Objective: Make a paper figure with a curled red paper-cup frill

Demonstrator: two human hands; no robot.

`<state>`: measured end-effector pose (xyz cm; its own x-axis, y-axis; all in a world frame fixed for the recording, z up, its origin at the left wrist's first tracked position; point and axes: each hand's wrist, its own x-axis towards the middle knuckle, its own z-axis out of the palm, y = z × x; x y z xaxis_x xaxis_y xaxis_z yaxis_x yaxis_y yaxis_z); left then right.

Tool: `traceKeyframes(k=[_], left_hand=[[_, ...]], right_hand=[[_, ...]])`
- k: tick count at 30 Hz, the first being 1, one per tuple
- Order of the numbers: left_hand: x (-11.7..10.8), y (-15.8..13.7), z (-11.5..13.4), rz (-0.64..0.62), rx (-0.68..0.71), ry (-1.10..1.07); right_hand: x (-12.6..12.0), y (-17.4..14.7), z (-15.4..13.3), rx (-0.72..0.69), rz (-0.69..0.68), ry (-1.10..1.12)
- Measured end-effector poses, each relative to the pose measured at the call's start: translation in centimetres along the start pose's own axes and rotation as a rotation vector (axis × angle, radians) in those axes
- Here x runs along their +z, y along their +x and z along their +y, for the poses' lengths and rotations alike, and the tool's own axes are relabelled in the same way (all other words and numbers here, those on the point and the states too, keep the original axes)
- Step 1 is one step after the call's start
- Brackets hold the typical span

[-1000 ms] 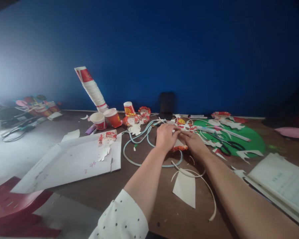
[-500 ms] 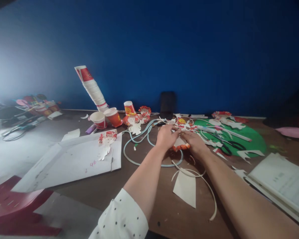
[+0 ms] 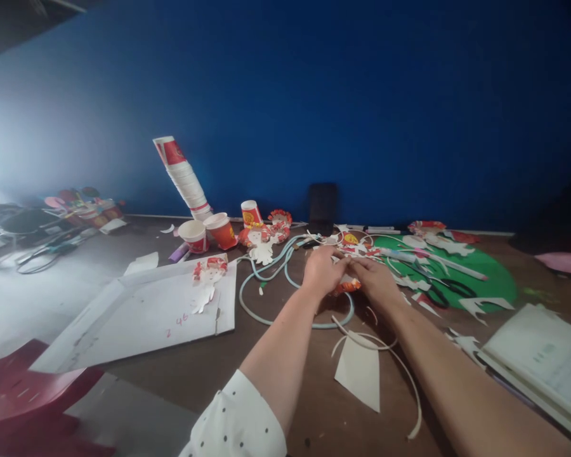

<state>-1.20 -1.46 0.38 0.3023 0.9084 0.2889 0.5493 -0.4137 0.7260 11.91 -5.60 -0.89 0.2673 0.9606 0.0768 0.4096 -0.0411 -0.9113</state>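
Both my hands meet over the brown table, their fingertips close together. My left hand (image 3: pixel 324 271) and my right hand (image 3: pixel 375 280) pinch a cut paper-cup piece (image 3: pixel 346 287), white with an orange-red curled edge; the fingers hide most of it. Around them loops a pale blue cable (image 3: pixel 250 304). Nearer to me lie a white paper piece (image 3: pixel 359 371) and thin curled paper strips (image 3: pixel 412 397). Black-handled scissors (image 3: pixel 438 295) rest to the right on a green round sheet (image 3: pixel 497 285), among paper scraps.
A leaning stack of paper cups (image 3: pixel 188 181) stands at the back left, with single cups (image 3: pixel 221 230) beside it. A white board (image 3: pixel 147 317) bears a paper cutout (image 3: pixel 209 276). An open notebook (image 3: pixel 542 355) lies at right. A dark phone-like object (image 3: pixel 322 206) leans against the blue wall.
The whole view has shifted slightly, so things appear a little lower and further right. Both hands stay together on the cup piece, and less of its orange edge shows.
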Motion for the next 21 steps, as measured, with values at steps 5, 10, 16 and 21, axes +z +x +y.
traceKeyframes(k=[5,10,16,21], left_hand=[[-0.2,2.6,0.3,0.044,0.002,-0.055],[0.1,7.2,0.0,-0.001,-0.037,0.245],[1.8,9.6,0.2,-0.055,-0.117,0.342],[2.4,10.3,0.8,-0.004,-0.099,0.381]], right_hand=[[0.3,0.7,1.1,0.03,0.021,0.031],[0.9,0.7,1.6,-0.094,0.001,-0.105],[1.2,0.7,1.5,-0.077,0.008,-0.095],[1.0,0.7,1.0,-0.078,-0.011,-0.098]])
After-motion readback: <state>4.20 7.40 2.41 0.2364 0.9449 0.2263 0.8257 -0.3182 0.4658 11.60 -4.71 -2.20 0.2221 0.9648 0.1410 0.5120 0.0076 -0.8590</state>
